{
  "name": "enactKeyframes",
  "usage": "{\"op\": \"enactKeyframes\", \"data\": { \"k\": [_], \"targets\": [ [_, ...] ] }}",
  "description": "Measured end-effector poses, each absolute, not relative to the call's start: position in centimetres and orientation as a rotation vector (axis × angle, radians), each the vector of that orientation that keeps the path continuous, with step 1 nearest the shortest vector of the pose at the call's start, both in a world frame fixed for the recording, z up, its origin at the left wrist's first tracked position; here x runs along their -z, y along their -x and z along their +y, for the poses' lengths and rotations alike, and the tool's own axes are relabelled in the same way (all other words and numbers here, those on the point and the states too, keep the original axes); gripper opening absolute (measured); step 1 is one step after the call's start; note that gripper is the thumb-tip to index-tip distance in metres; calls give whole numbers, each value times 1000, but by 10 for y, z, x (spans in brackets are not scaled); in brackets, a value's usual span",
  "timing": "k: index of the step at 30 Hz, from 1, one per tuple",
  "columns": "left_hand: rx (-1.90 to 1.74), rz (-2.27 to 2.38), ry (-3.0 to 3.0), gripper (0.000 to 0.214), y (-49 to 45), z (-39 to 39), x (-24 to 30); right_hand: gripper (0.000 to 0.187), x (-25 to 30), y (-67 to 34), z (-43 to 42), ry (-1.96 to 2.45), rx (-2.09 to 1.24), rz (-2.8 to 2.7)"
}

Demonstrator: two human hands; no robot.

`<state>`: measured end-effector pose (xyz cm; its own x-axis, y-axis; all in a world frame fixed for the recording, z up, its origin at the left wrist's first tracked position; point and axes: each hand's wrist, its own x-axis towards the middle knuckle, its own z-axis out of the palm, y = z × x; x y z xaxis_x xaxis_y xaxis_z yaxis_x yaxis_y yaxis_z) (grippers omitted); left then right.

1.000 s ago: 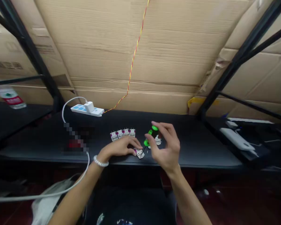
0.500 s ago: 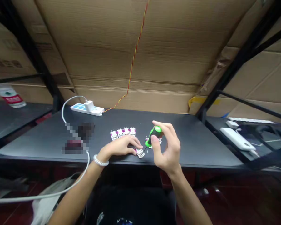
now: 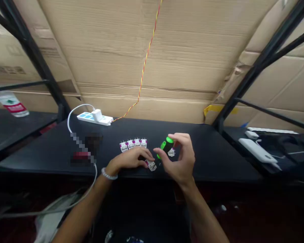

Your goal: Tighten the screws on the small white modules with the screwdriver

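Note:
My left hand [image 3: 135, 157] rests on the table, its thumb and fingertips closed on a small white and purple part [image 3: 151, 165] near the front edge. A screwdriver [image 3: 166, 145] with a green and black handle slants between the thumb and fingers of my right hand [image 3: 181, 160]. Its thin shaft points down toward the held part; whether the tip touches it is hard to see. Farther back, beyond my left hand, several similar white and purple parts [image 3: 133, 143] with pins stand in a row. Another white part [image 3: 171, 152] is partly hidden behind my right hand.
A white power strip [image 3: 106, 120] with a plugged-in charger [image 3: 97, 115] lies at the back left. Its white cable [image 3: 69, 123] runs past a blurred patch to the front edge. Black frame posts [image 3: 219, 123] bound the table [image 3: 218, 155]. Cardboard [image 3: 182, 67] forms the back.
My right thumb has shifted left along the screwdriver, and the handle has turned slightly between my fingers. My left hand and the part under it stay in place. The picture has become brighter.

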<state>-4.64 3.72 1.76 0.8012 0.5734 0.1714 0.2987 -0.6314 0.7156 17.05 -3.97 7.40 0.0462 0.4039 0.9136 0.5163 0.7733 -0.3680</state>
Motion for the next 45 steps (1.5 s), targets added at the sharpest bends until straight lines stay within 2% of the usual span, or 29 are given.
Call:
{"op": "enactKeyframes", "data": {
  "k": [3,6,12,18,22,24,28,30,34,37,42,45],
  "targets": [
    [-509,640,-2269,27,46,37,-18,37,-73,-170,-40,783,51,-1588],
    [-505,649,-2266,26,46,36,-20,41,-73,-169,-42,760,-16,-1621],
    [-510,650,-2273,28,46,36,-20,40,-75,-169,-41,801,113,-1574],
    [-509,649,-2261,25,46,35,-22,49,-71,-170,-42,750,-90,-1622],
    [-511,648,-2272,26,46,36,-20,37,-74,-169,-42,782,54,-1583],
    [-509,644,-2272,26,46,36,-20,39,-74,-169,-41,795,88,-1557],
    [-518,654,-2272,27,46,36,-20,52,-70,-169,-41,764,-95,-1565],
    [-517,642,-2273,27,46,36,-20,50,-69,-169,-41,732,-167,-1578],
    [-512,641,-2277,26,46,36,-20,38,-73,-169,-42,761,-24,-1578],
    [-511,636,-2276,26,46,36,-20,41,-76,-169,-42,811,68,-1556],
    [-505,649,-2261,28,46,36,-21,50,-76,-170,-42,757,-57,-1631],
    [-500,644,-2267,29,46,36,-21,46,-76,-170,-42,788,7,-1606]
  ]
}}
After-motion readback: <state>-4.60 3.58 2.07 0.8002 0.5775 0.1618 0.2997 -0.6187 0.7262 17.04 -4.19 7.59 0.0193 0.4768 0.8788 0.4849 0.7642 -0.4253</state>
